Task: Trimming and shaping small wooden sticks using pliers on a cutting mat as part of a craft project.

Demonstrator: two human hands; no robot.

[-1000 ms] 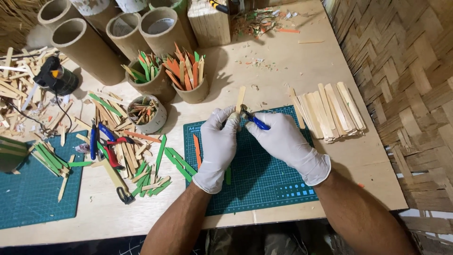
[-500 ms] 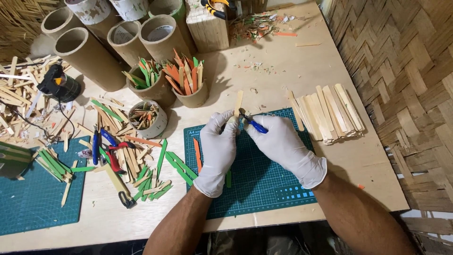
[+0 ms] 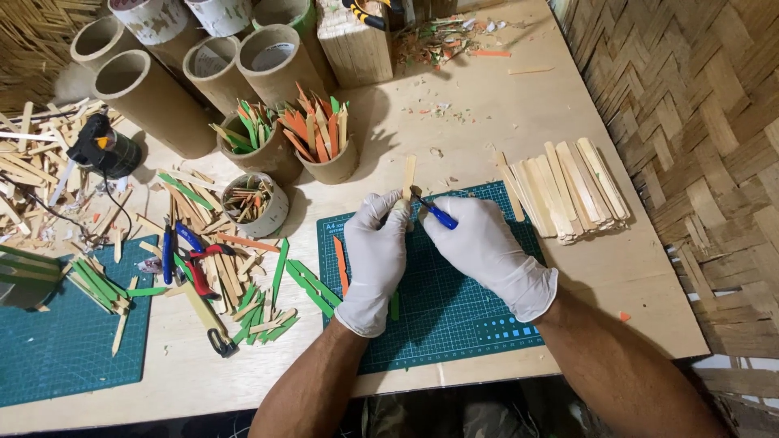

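A pale flat wooden craft stick (image 3: 408, 180) is held upright-ish over the top edge of the dark green gridded cutting mat (image 3: 454, 324), approx. mid-bench. The left hand (image 3: 378, 261), in a white glove, is closed round the stick's lower end, fingers pinched tight on it; the upper end pokes out past the glove toward the back of the bench. Just to the right, the gloved right hand (image 3: 484, 247) is curled shut on a small blue-handled cutting tool (image 3: 439, 215), its tip touching the stick near the left fingers; the blade itself is too small to make out.

For a clean cut, the stick should be gripped close to the tip w/ the left fingers kept behind the blade line, and light strokes directed away from the glove. The work is best kept over the mat, not the bare wooden bench (image 3: 487, 122).

Further right, a stack of plain wooden sticks (image 3: 568, 188) lies just beside the mat, w/in easy reach.
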